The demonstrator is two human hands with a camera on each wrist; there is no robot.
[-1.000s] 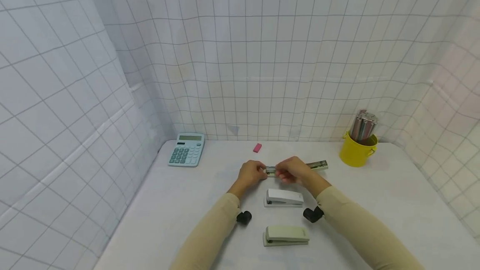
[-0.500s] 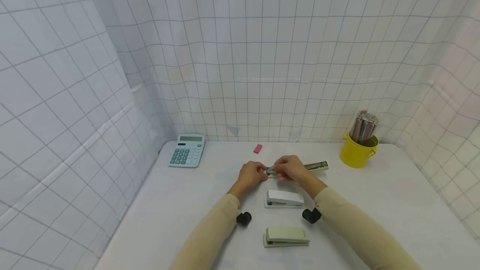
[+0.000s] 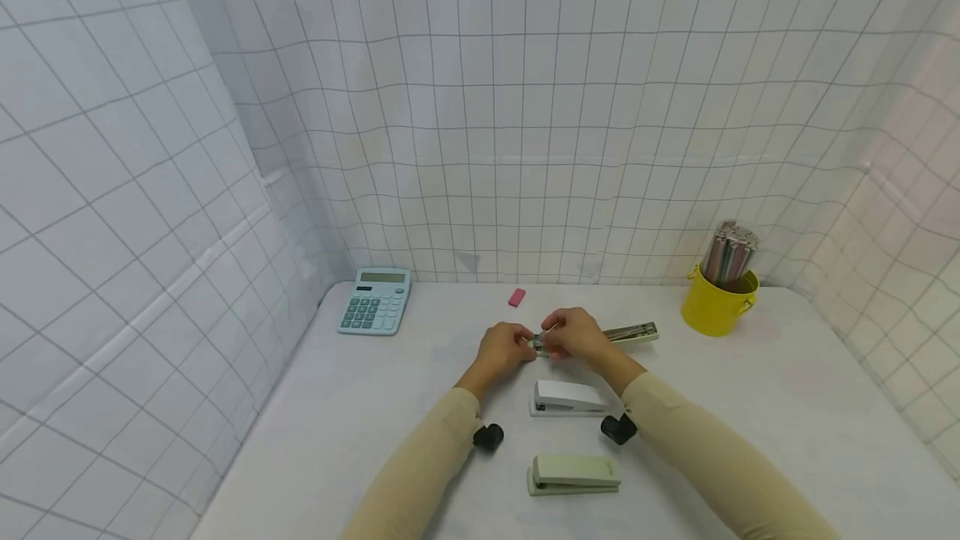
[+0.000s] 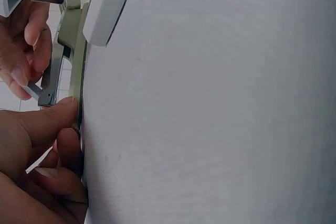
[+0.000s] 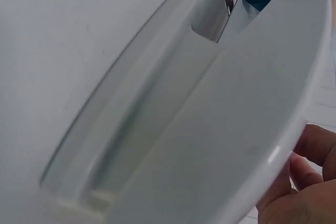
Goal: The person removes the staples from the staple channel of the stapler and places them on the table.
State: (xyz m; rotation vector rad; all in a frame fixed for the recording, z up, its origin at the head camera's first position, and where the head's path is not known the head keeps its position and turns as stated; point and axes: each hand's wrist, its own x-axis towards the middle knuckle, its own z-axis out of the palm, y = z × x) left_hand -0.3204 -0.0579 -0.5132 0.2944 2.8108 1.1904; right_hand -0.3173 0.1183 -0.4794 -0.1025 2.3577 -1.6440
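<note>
Both arms (image 3: pixel 420 465) stretch forward, left hand (image 3: pixel 502 348) and right hand (image 3: pixel 576 335) pinching close together.

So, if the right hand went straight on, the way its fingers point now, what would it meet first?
Most likely the left hand, at the end of the open stapler: the right hand points its fingers that way. Depth is unclear, so they might brush the stapler first.

Head cam bright w/ soft shadows; wrist cams dimmer, glint on wht stapler (image 5: pixel 226 114).
</note>
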